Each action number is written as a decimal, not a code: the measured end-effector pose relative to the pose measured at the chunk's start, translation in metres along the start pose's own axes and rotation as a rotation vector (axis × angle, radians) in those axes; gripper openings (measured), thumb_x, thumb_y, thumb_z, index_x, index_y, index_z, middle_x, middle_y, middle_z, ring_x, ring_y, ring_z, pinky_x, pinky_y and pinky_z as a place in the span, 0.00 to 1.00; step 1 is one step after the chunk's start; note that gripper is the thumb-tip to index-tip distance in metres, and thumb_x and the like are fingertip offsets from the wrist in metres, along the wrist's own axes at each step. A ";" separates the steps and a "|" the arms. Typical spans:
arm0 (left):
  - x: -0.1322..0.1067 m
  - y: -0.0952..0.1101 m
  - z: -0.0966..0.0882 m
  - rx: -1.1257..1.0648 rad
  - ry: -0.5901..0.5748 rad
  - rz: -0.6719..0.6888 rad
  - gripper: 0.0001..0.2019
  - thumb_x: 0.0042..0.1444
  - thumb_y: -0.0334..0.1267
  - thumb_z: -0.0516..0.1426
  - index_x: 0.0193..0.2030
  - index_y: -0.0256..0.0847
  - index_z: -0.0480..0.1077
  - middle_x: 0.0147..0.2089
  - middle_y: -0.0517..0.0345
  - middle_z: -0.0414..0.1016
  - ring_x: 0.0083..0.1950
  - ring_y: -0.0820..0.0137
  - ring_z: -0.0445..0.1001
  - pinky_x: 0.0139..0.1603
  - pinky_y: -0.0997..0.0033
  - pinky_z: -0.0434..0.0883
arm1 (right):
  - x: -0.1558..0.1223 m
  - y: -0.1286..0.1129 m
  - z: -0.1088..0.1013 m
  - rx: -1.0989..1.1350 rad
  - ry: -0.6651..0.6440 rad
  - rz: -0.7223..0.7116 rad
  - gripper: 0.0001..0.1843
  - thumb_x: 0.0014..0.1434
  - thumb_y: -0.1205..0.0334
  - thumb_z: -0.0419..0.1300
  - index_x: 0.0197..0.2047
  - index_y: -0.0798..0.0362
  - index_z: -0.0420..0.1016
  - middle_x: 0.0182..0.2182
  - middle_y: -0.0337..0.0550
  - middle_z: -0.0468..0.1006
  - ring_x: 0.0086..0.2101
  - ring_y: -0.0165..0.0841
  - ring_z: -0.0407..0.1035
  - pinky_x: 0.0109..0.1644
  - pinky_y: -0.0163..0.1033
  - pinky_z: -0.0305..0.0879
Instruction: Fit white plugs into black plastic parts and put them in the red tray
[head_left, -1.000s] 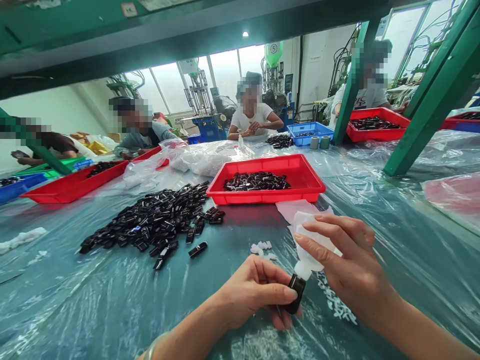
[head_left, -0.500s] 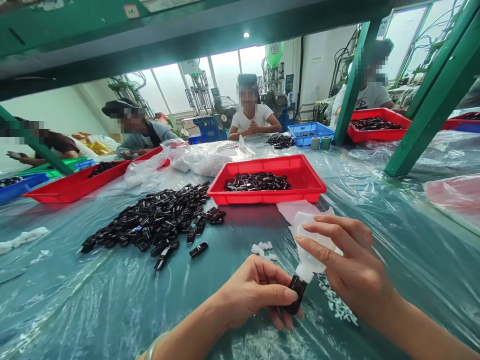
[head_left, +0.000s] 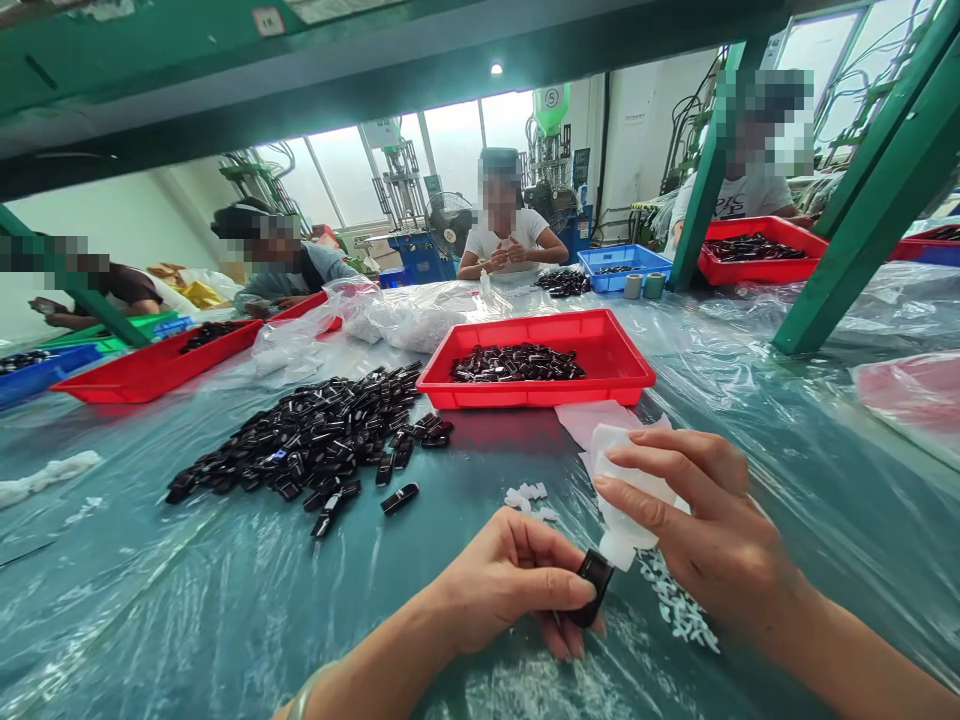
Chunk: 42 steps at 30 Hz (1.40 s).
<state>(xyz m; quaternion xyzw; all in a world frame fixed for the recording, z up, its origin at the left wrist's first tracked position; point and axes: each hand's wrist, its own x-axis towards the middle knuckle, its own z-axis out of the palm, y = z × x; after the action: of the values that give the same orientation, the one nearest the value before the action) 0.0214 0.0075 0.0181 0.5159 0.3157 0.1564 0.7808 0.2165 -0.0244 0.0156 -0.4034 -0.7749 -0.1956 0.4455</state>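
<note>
Two things fill your hands. Your left hand (head_left: 510, 585) is closed on a small black plastic piece (head_left: 594, 590), pinching it between thumb and curled fingers, with the piece's end showing past the fingertips. Your right hand (head_left: 712, 525) is wrapped around a soft white squeeze bottle (head_left: 634, 490), its fingers across the body and the bottle tilted nozzle-down. The bottle's nozzle (head_left: 616, 550) sits right at the top of the black piece; whether they touch is hard to tell. Holding the piece this low and this near the nozzle gives you a steady aim, and a soft bottle like this one wants only a light squeeze.

Both hands are in front of the red tray (head_left: 536, 398), which holds a pile of black pieces (head_left: 517, 362). Small white bits (head_left: 529, 495) lie just in front of the tray, and more (head_left: 679, 610) lie farther from it, under your right hand. A pink sheet (head_left: 592, 420) touches the tray's front edge. Left of the tray, a big heap of black pieces (head_left: 300, 445) is spread over the plastic table cover (head_left: 225, 600). Beyond the tray, a person (head_left: 510, 235) sits with both hands raised together.
</note>
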 end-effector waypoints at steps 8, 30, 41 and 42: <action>0.001 -0.001 0.000 -0.010 0.004 -0.001 0.11 0.43 0.38 0.63 0.27 0.29 0.77 0.25 0.52 0.76 0.19 0.77 0.72 0.19 0.83 0.69 | -0.002 0.000 0.001 -0.056 0.001 0.005 0.16 0.57 0.78 0.52 0.41 0.49 0.73 0.40 0.43 0.76 0.47 0.39 0.66 0.49 0.49 0.57; -0.001 -0.001 0.003 -0.008 -0.007 -0.030 0.10 0.42 0.38 0.64 0.27 0.30 0.77 0.24 0.53 0.75 0.21 0.75 0.72 0.20 0.81 0.69 | 0.001 -0.004 0.003 0.032 0.028 0.048 0.19 0.57 0.81 0.48 0.39 0.50 0.73 0.38 0.44 0.76 0.45 0.39 0.66 0.45 0.48 0.60; -0.001 0.001 0.002 -0.011 0.003 -0.022 0.13 0.40 0.41 0.65 0.27 0.30 0.77 0.24 0.52 0.75 0.20 0.75 0.72 0.20 0.80 0.69 | 0.000 0.002 0.000 0.036 -0.009 0.021 0.21 0.56 0.81 0.49 0.40 0.47 0.73 0.40 0.42 0.76 0.46 0.37 0.66 0.48 0.49 0.61; -0.001 0.001 0.002 -0.013 0.004 -0.022 0.13 0.40 0.42 0.65 0.27 0.30 0.77 0.24 0.52 0.76 0.20 0.75 0.72 0.20 0.80 0.69 | 0.001 0.002 0.000 0.032 -0.015 0.019 0.21 0.56 0.81 0.49 0.40 0.46 0.73 0.40 0.42 0.76 0.46 0.37 0.66 0.48 0.49 0.61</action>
<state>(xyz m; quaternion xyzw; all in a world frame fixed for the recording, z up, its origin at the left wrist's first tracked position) 0.0216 0.0062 0.0198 0.5069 0.3220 0.1509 0.7853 0.2179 -0.0228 0.0159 -0.4051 -0.7772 -0.1761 0.4481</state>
